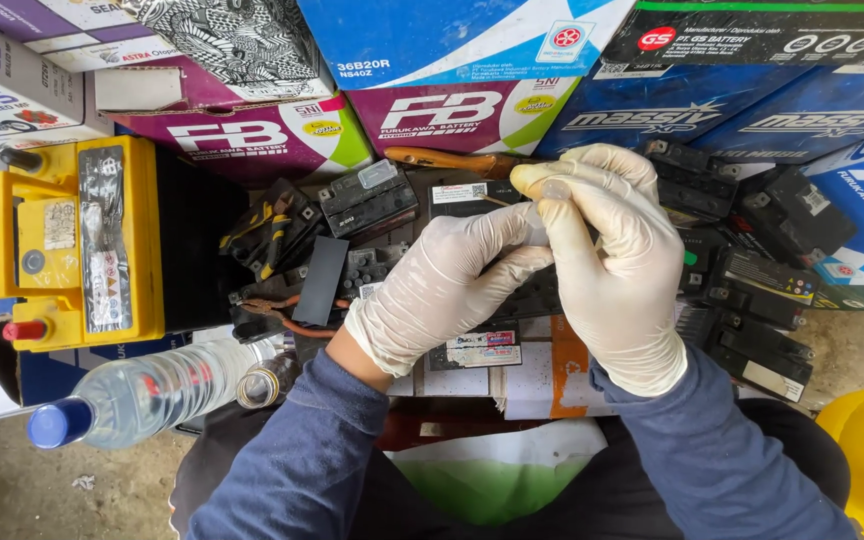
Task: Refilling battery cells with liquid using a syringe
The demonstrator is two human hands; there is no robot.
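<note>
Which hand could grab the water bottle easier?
The left hand, probably. The water bottle lies low on the left, on that hand's side, while the right hand sits farther off. Both gloved hands are pressed together now over the small black batteries.

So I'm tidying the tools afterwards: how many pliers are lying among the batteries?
2. Yellow-handled pliers lie on the small black batteries beside the big yellow battery; brown-handled pliers lie just below them. More may be hidden under the gloved hands.
</note>
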